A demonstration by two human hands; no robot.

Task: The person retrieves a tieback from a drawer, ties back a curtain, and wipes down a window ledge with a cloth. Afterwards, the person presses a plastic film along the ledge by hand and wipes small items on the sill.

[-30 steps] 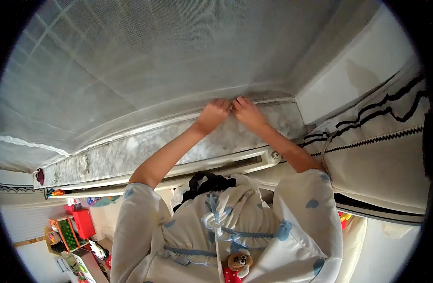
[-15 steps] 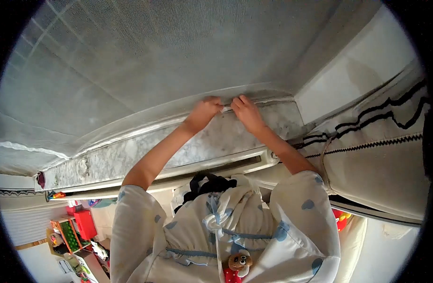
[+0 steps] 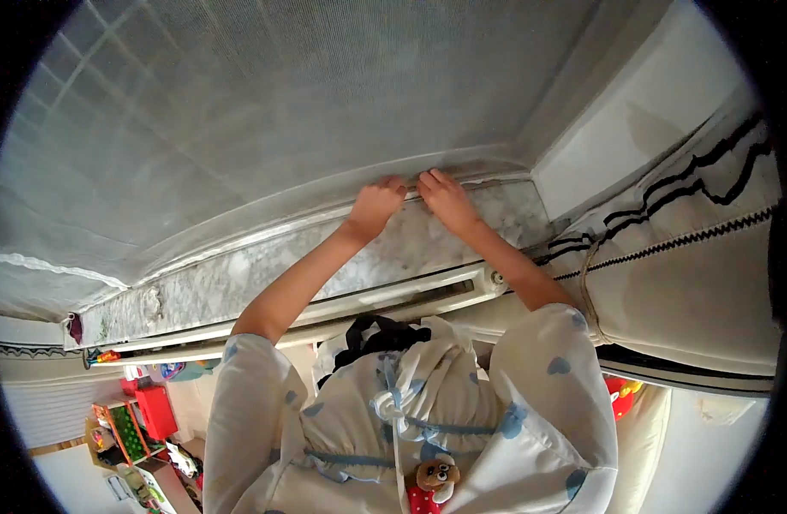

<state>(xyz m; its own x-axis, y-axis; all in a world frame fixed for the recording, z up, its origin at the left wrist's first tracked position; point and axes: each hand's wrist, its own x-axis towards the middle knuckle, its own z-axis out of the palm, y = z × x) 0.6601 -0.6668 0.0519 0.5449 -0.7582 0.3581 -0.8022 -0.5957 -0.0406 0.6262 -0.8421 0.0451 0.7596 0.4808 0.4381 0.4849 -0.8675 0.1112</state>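
Note:
A grey mesh sheet (image 3: 308, 94) spreads over the upper part of the view, its pale lower edge running along a marble sill (image 3: 265, 261). My left hand (image 3: 379, 206) is closed at that edge, fingers pinched on the mesh. Close to its right, my right hand (image 3: 445, 199) is also closed on the edge, fingertips pressed together. A small gap separates the two hands, both just above the sill. The fingertips are partly hidden.
Below the sill runs a white radiator (image 3: 393, 295). A cream curtain with black trim (image 3: 685, 283) hangs at the right beside a white wall (image 3: 642, 128). Red boxes (image 3: 156, 411) and a shelf (image 3: 126, 431) stand at the lower left.
My left hand moved left along the edge, then slightly back toward my right hand. My right hand has shifted very little. The curtain at the right appears slightly higher.

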